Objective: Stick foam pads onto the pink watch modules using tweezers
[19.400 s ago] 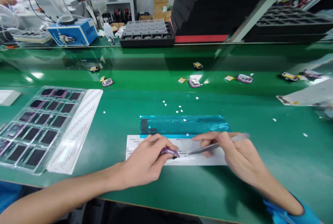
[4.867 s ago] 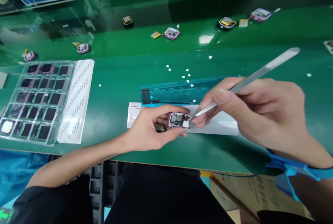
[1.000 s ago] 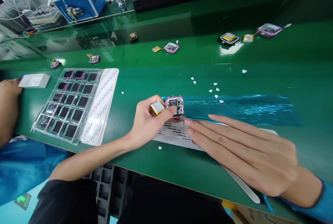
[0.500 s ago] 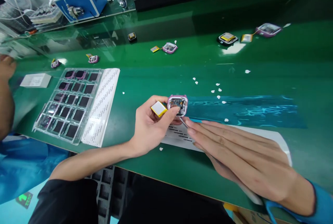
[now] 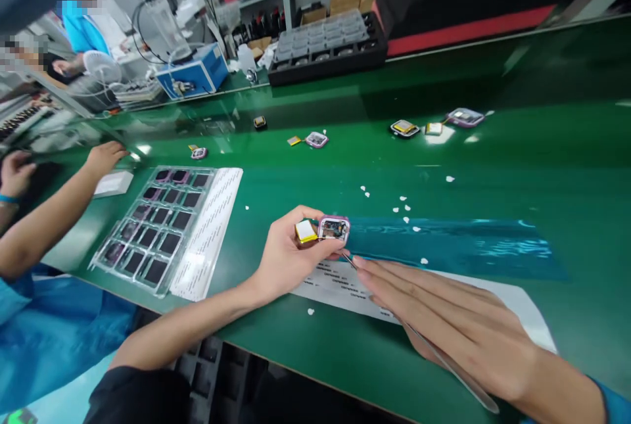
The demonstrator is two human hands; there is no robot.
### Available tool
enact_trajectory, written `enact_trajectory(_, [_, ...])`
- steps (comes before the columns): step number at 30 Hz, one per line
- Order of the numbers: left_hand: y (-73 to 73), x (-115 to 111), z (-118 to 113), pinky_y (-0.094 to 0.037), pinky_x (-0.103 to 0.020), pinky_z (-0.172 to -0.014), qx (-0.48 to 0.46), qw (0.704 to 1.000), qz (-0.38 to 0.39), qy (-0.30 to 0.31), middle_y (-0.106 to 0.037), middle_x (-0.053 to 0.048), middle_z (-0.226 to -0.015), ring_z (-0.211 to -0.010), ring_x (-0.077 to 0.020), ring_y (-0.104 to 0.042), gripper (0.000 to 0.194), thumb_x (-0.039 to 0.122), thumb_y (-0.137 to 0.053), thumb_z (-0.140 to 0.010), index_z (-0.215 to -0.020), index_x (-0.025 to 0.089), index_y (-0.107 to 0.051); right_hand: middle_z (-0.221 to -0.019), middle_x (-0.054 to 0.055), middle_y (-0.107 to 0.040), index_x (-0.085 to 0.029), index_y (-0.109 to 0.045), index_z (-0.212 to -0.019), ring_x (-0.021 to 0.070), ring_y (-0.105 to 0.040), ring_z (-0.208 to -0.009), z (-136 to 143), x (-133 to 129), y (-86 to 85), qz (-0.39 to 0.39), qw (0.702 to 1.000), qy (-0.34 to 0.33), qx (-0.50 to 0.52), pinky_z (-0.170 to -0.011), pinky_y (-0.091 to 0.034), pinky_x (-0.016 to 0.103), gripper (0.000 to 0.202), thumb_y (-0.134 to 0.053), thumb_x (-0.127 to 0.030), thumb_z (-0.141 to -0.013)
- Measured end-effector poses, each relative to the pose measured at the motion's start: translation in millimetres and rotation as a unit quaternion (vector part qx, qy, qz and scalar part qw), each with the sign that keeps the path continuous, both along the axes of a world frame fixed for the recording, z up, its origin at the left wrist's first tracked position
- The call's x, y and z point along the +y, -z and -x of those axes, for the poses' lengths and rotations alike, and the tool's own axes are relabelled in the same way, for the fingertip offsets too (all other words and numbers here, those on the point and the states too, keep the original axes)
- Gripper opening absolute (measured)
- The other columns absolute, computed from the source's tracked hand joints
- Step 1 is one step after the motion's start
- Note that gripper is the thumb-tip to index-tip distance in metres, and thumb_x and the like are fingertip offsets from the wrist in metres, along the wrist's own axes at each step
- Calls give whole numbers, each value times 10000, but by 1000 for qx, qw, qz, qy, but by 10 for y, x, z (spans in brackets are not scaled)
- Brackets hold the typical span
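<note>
A purple-rimmed watch case [image 5: 334, 228] with its circuit board facing up is held by my left hand [image 5: 290, 250], thumb on its lower edge. Beside it, a white and yellow battery [image 5: 306, 231] rests against the fingers of that hand. My right hand [image 5: 444, 312] grips slim metal tweezers [image 5: 456, 375]; their tip reaches the lower edge of the case. Under both hands lies a white printed sheet [image 5: 345, 287], next to a clear blue film strip [image 5: 468, 246].
A clear tray [image 5: 165, 286] of dark screens stands left, beside a white label sheet [image 5: 210, 233]. Further back lie several opened watch cases [image 5: 316, 139] and a black tray [image 5: 328, 66]. Another person's arm [image 5: 59, 207] reaches in at the left.
The view has tilted up, showing more background. The battery has turned slightly beside the case. Another person's arm at the left now extends further over the table.
</note>
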State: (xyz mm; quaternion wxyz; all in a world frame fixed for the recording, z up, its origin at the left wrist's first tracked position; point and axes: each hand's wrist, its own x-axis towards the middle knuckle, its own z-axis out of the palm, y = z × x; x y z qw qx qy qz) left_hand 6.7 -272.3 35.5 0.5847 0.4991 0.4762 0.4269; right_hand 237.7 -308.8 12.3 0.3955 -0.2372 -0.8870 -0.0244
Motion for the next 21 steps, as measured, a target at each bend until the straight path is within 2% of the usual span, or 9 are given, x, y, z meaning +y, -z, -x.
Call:
enact_trajectory(2, [-18,235,77,-687,-285,-699,121,992,-18,3,-821,-34,-873,-767,-220,-836,324,277,-838,-844,-1076,179,-636,-1387,108,-722,-74,-504,-1573,197,-657,-1351,0,35,-33,-27,1000,3,-5,-1179,-543,318,524,-536,-16,-1054])
enact_trajectory(3, [-39,400,134,-680,-279,-703,204,978,-37,-12,-827,-33,-892,-775,-216,-838,325,256,-809,-877,-1144,177,-642,-1370,110,-733,-70,-539,-1542,194,-661,-1346,0,47,-60,-36,999,6,-11,-1173,-548,312,490,-544,-22,-1054])
enact_trajectory(4, [-68,589,204,-671,-265,-712,315,946,-63,-44,-831,-18,-918,-778,-200,-836,342,243,-781,-908,-1218,190,-645,-1352,112,-744,-69,-580,-1500,192,-671,-1331,-2,57,-88,-45,999,10,-16,-1162,-556,306,449,-556,-29,-1053])
enact_trajectory(6, [-137,998,360,-663,-303,-796,395,909,-95,-96,-835,-40,-963,-857,-224,-838,347,209,-715,-962,-1305,190,-664,-1325,120,-758,-69,-650,-1401,196,-699,-1291,-6,73,-135,-62,998,13,-28,-1126,-584,301,361,-558,-41,-1054])
enact_trajectory(9, [-205,1511,553,-607,-435,-1018,486,854,-112,-150,-824,-99,-1024,-1084,-295,-796,217,186,-693,-983,-1191,163,-750,-1294,136,-770,-50,-706,-1285,210,-733,-1228,-16,98,-174,-96,995,7,-35,-1059,-626,318,304,-483,-50,-1079])
enact_trajectory(13, [-127,1828,556,-487,-613,-1171,567,798,-145,-141,-683,-133,-1410,-1370,-328,-616,285,292,-751,-991,-1236,151,-723,-1254,95,-790,-85,-762,-1171,193,-772,-1097,-23,113,-206,-125,991,8,-53,-912,-658,280,346,-421,-90,-1116])
enact_trajectory(16, [1,1953,385,-430,-638,-1217,586,780,-194,-101,-553,-138,-1578,-1466,-353,-517,368,324,-726,-1012,-1347,180,-680,-1239,77,-797,-117,-777,-1152,181,-777,-1045,-22,104,-219,-132,989,9,-70,-829,-655,264,395,-383,-98,-1128])
enact_trajectory(18, [79,2052,255,-463,-613,-1198,582,781,-218,-58,-561,-137,-1568,-1435,-338,-548,369,337,-707,-1026,-1362,191,-671,-1240,83,-797,-121,-772,-1177,186,-773,-1062,-28,101,-218,-135,988,7,-75,-821,-655,271,385,-392,-97,-1126])
enact_trajectory(21, [162,2191,142,-557,-550,-1102,562,793,-236,3,-655,-129,-1429,-1289,-296,-652,334,352,-695,-1037,-1322,178,-683,-1242,100,-795,-119,-757,-1223,191,-766,-1067,-49,118,-219,-136,987,-15,-79,-846,-658,291,364,-408,-97,-1122])
